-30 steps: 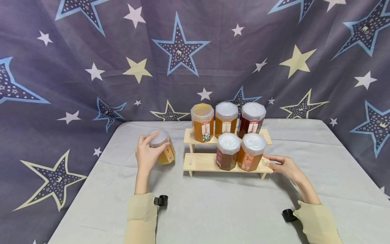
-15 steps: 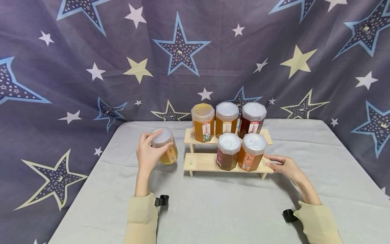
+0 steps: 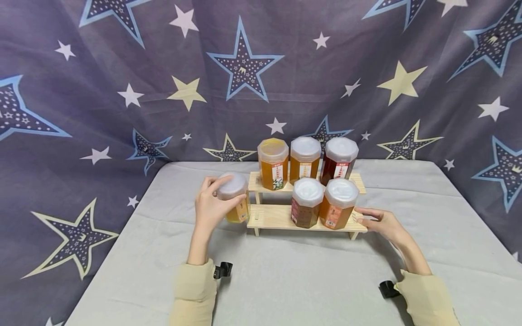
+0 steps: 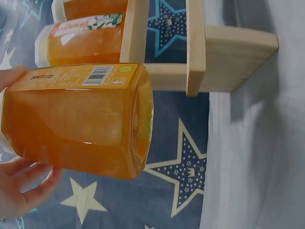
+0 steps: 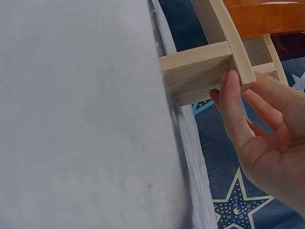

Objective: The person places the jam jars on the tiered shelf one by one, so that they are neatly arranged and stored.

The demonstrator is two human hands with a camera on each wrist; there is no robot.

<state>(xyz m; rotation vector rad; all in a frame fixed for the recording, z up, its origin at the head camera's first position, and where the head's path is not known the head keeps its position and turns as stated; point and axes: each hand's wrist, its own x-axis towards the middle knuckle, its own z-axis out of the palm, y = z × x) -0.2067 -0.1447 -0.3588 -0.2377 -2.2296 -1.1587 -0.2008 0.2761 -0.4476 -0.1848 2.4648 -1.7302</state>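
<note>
My left hand (image 3: 211, 204) grips a honey jar (image 3: 237, 213) near its whitish lid, just left of the two-tier wooden rack (image 3: 269, 216). In the left wrist view this amber jar (image 4: 76, 129) has its base off the grey cloth, near the end of the lower board. My right hand (image 3: 383, 222) pinches the right end of the lower board; the right wrist view has its fingers (image 5: 232, 95) at the board's end. On the lower tier, toward the right, stand a brownish jar (image 3: 306, 213) and an orange jar (image 3: 335, 213).
Three jars stand on the upper tier: a golden one (image 3: 274, 170), an amber one (image 3: 303, 168) and a dark red one (image 3: 336, 167). A grey cloth (image 3: 302, 280) covers the table. Behind it hangs a star-patterned curtain (image 3: 293, 81).
My left hand has carried the honey jar to the right, up to the rack's left end. The right hand stays at the lower board's right end.
</note>
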